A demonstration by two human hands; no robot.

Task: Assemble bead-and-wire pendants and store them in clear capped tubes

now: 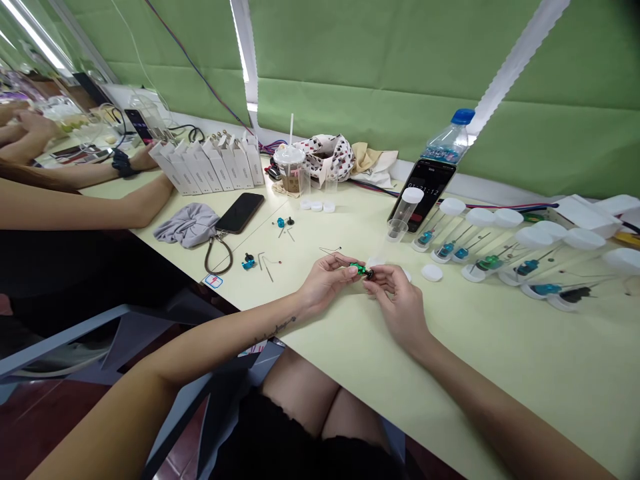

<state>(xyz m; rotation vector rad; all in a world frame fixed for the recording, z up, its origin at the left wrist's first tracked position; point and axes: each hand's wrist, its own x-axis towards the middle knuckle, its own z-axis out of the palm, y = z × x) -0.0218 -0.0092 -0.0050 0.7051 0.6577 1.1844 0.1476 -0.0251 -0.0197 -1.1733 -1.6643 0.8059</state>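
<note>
A small, glossy green part (357, 268) with a black knob-like end (369, 274) is held just above the pale, smooth table (310, 360), near its front edge. A thin dark wire (330, 250) shows just beyond it; whether the two are joined I cannot tell.

The left hand (327, 283) comes in from the left, forearm slanting over the table edge, its thumb and fingertips closed in a pinch on the green body. The right hand (400, 300) reaches in from the right with wrist bent inward and fingers curled, its fingertips gripping the black end.

To the left lie shiny blue parts (248, 263) with black ends and thin bent metal rods (269, 268). To the right, clear cylindrical tubes (533, 252) with round white lids stand in a row, most holding blue or green pieces; a loose white disc (431, 272) lies nearer the right hand.

Farther back, a lit phone (425, 187) leans against a clear plastic bottle (445, 141). At far left, a crumpled grey fabric scrunchie (185, 225) lies near upright white cardboard boxes (210, 165) and another person's bare arm (75, 205).
</note>
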